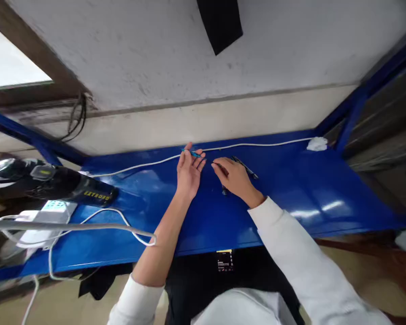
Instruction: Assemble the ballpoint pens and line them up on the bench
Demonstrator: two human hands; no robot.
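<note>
Scuffed grey wall [138, 67] with a cream band along the bottom, then a glossy blue worktop [209, 221] in front. Looking down at two bare hands around the middle. Left hand [189, 174]: palm up, fingers loosely curled, holding a slim bright-blue pen-like stick [196, 155] across the fingers with the thumb. Right hand [236, 176]: back turned up, fingertips close together just beside the stick's tip, maybe on something tiny, but honestly can't tell from this angle. Slim dark pen-shaped pieces [245, 167] right beside that hand, plus a small dark end [224, 191] poking out below, rest hidden. Black bottle-shaped cylinder [91, 192] over on the left, yellow lettering too blurry to read for sure, insides impossible to see, far end smeared. White power strip [47, 225] next to it, partly covered by pale cable [88, 226]. Thin white cord [267, 144] along the back, passing behind the left hand, over to a crumpled white bundle [317, 143]. Black strip [221, 27] on the wall, cut off up top. White sleeves [280, 230] cropped at the bottom.
</note>
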